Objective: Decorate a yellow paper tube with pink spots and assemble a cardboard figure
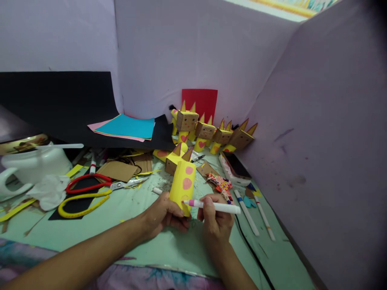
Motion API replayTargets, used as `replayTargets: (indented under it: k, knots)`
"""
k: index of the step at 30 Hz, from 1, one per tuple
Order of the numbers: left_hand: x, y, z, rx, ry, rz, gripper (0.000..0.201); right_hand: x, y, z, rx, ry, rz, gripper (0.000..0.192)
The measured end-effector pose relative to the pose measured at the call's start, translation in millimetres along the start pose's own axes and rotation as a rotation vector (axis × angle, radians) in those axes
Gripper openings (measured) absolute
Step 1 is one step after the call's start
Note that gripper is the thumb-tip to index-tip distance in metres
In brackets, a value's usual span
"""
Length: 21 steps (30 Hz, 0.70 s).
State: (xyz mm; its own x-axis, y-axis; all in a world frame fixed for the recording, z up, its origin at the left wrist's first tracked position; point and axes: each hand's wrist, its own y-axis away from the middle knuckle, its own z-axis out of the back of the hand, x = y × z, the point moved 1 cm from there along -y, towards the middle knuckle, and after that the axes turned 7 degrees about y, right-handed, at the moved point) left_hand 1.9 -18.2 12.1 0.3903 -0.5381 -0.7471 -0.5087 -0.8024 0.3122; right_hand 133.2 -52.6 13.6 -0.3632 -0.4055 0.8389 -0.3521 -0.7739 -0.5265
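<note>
Left hand [165,215] grips the yellow paper tube [182,186]; right hand [215,219] holds a pink marker [211,206], tip touching the tube.

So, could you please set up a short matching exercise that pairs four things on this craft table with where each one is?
Things:
1. yellow tube figure
2. pink marker
3. scissors
4. blue paper sheet

Places:
A. on the black sheet at the back
B. in the right hand, tip against the tube
C. flat on the table, left of the hands
D. held at its base by the left hand

Pairs: 1-D, 2-B, 3-C, 4-A
</note>
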Motion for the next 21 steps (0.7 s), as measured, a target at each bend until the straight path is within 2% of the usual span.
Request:
replayTargets:
  k: [10,17,21]
  knots:
    - [0.3,-0.2,-0.1,0.0,-0.004,0.003,0.027,-4.5,-1.0,2.6,0.015,0.062,0.059,0.029]
    - [0.3,-0.6,0.5,0.001,0.004,0.008,0.026,-5.9,-1.9,3.5,0.012,0.048,0.02,0.031]
    - [-1.1,1.1,-0.2,-0.018,0.033,0.012,0.027,-6.3,-1.2,11.1,-0.04,-0.001,0.003,0.029]
